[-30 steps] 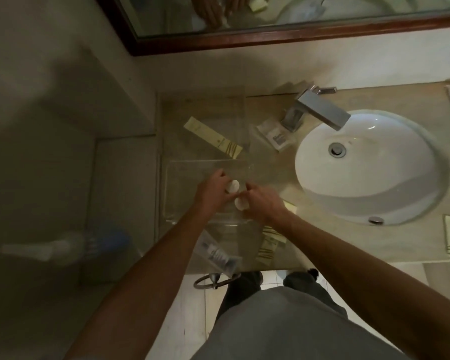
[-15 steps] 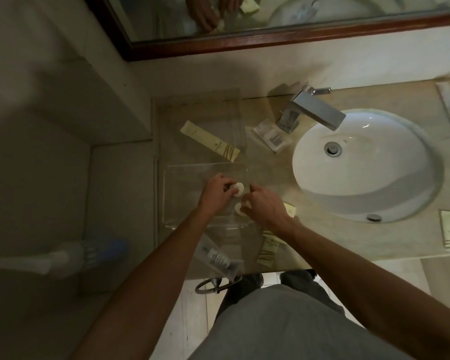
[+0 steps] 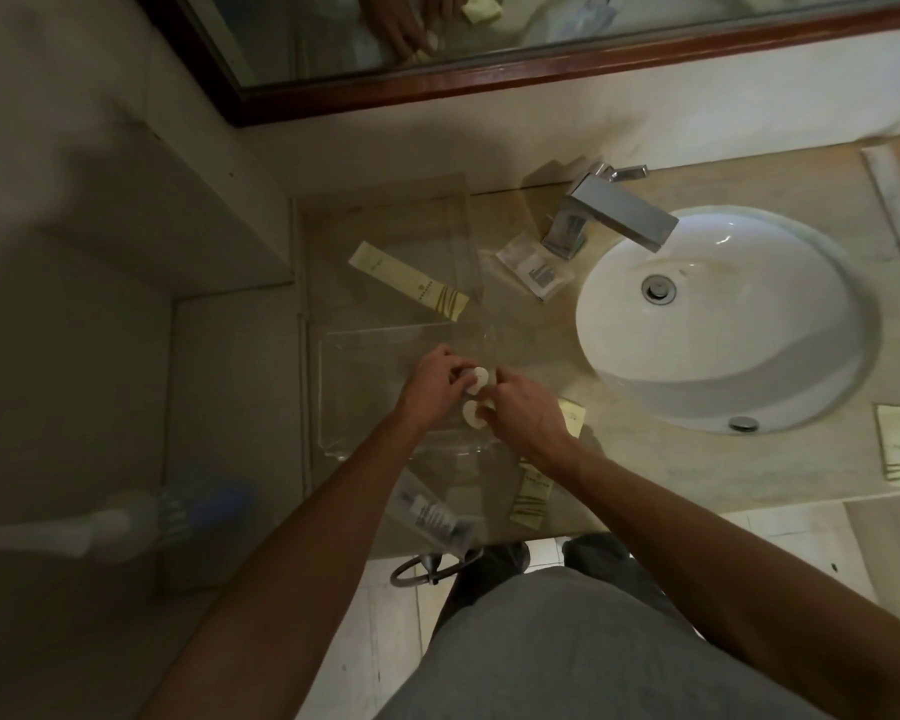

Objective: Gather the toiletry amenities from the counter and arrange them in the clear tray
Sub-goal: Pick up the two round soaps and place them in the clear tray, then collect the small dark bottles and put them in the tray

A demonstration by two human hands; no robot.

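Two small round white caps are pinched over the clear plastic tray (image 3: 333,387): the farther cap (image 3: 478,377) by the left hand (image 3: 432,381), the nearer cap (image 3: 473,413) by the right hand (image 3: 523,413), at the tray's sink-side edge.

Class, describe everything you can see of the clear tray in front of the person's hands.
The clear plastic rectangular tray looks transparent and shallow, with rounded corners and low upright walls; the beige stone counter shows through it. It sits flat on the counter, left of the white oval sink. Both hands reach over its right end: the left hand and the right hand each hold a small white round item there.
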